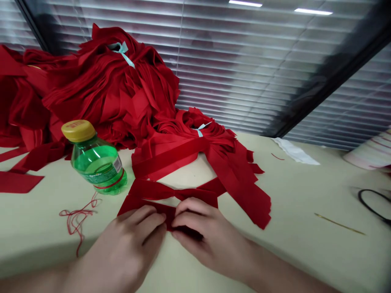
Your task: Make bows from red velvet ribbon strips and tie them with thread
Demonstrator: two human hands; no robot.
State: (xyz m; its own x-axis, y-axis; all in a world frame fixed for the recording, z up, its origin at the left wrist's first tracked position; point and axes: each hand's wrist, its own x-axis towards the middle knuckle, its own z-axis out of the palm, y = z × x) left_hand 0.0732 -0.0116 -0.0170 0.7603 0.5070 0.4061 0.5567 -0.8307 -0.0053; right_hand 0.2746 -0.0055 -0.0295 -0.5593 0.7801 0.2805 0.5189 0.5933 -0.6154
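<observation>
Two hands (131, 240) (201, 232), one red bow (161, 191), one green bottle (97, 162), two tied red bundles (116, 85) (189, 142).

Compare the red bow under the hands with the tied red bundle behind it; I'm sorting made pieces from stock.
The red bow is a few folded strips lying flat; the red bundle is a stack of many strips. The red bow is held by the left hand and right hand; the red bundle is untouched, bound by a pale blue tie. Both are the same red cloth on the table.
</observation>
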